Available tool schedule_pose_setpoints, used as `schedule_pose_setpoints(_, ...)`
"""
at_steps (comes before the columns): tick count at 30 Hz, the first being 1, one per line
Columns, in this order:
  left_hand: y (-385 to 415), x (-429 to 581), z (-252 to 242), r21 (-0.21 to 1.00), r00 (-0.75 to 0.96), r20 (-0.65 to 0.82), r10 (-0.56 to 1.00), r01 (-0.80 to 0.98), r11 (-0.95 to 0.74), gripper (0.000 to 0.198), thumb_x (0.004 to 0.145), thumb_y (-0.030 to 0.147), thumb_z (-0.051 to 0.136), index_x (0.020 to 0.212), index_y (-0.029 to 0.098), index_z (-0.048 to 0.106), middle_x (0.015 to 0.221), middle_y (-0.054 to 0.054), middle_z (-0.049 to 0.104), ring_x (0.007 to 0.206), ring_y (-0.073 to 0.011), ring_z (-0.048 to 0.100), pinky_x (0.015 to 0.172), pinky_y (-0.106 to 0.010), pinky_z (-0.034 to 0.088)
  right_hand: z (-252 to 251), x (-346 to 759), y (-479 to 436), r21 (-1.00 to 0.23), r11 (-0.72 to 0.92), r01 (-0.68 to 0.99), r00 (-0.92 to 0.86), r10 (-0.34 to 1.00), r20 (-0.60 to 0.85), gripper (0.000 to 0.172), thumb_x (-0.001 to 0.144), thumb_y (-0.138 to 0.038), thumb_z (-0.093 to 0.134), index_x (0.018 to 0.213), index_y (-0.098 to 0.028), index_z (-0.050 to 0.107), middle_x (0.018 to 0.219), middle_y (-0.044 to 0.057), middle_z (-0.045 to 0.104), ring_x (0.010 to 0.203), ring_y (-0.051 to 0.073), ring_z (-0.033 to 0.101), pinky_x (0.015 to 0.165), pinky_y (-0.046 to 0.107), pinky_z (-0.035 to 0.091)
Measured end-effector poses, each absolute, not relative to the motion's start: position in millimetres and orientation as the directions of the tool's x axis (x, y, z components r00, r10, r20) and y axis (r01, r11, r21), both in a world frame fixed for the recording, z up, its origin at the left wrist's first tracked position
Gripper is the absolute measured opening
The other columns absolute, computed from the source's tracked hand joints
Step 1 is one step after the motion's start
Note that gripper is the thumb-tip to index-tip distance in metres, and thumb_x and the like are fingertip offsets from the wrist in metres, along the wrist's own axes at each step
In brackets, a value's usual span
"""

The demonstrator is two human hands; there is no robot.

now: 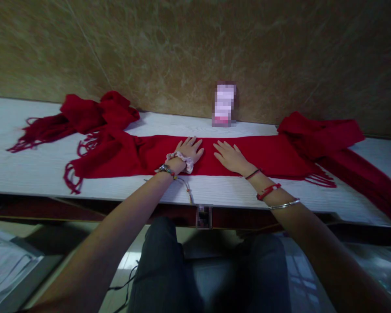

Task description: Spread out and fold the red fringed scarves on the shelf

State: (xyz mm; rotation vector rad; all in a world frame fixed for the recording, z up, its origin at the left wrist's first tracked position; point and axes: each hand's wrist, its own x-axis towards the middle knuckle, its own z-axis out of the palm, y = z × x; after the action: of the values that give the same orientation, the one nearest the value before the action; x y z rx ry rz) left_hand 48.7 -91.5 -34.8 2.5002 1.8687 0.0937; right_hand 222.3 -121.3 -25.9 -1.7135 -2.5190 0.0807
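A red fringed scarf (267, 156) lies stretched lengthwise along the white tabletop, its middle smooth and its left end creased. My left hand (188, 152) rests flat on it, fingers spread, just left of the middle. Close by on the right, my right hand (231, 157) also presses palm down on the cloth with fingers stretched out. More red cloth with fringe (84, 114) is bunched at the back left. Another crumpled red length (322, 134) overlaps the scarf's right end and trails toward the table's right front.
A blurred-out pinkish phone-like object (224, 104) leans against the brown marbled wall (169, 56) behind the table (35, 169). Below the front edge are my legs (159, 269). A grey box with papers (9, 269) stands at lower left, and dark cables (127, 282) hang near it.
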Motion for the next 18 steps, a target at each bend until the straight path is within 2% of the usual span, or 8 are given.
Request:
schedule_pose_setpoints(4,-94.1,50.2,-31.4,0.063,0.263,0.032,0.964,0.962,-0.264,0.05,0.091,0.042,0.023,0.137,0.024,0.03,0.145,-0.003,0.023,0.133,-0.0219,0.019,0.107,-0.041,0.018,-25.8,229.7,-120.7,-0.093,0.339,0.936,-0.337,0.941,0.038,0.05,0.091,-0.037,0.023,0.137,-0.021,0.03,0.145,0.006,0.024,0.132,0.025,0.021,0.104,0.051,0.021)
schedule_pose_setpoints(12,-87.4,23.4,-29.3,0.069,0.189,-0.004,0.982,0.98,-0.188,0.053,0.09,0.044,0.021,0.138,0.023,0.027,0.146,-0.003,0.02,0.133,-0.0237,0.016,0.107,-0.044,0.017,-27.0,241.5,-116.4,-0.073,0.228,0.971,-0.226,0.973,0.036,0.051,0.091,-0.037,0.023,0.137,-0.016,0.031,0.145,0.011,0.025,0.131,0.027,0.023,0.103,0.047,0.023)
schedule_pose_setpoints(16,-79.5,-25.9,-35.4,0.013,0.302,-0.016,0.953,0.953,-0.301,0.051,0.091,0.039,0.021,0.139,0.022,0.025,0.146,-0.006,0.02,0.133,-0.024,0.017,0.106,-0.044,0.019,-25.5,240.4,-116.5,-0.067,0.217,0.974,-0.216,0.976,0.023,0.051,0.091,-0.036,0.024,0.137,-0.015,0.03,0.145,0.012,0.025,0.131,0.028,0.023,0.104,0.046,0.023)
schedule_pose_setpoints(18,-79.3,-48.7,-36.3,-0.014,0.299,-0.024,0.954,0.954,-0.3,0.051,0.091,0.036,0.021,0.139,0.019,0.025,0.145,-0.008,0.02,0.133,-0.0255,0.017,0.105,-0.044,0.021,-25.0,239.2,-116.9,-0.063,0.21,0.976,-0.209,0.978,0.02,0.051,0.091,-0.036,0.024,0.138,-0.015,0.03,0.145,0.011,0.024,0.131,0.027,0.023,0.104,0.045,0.022)
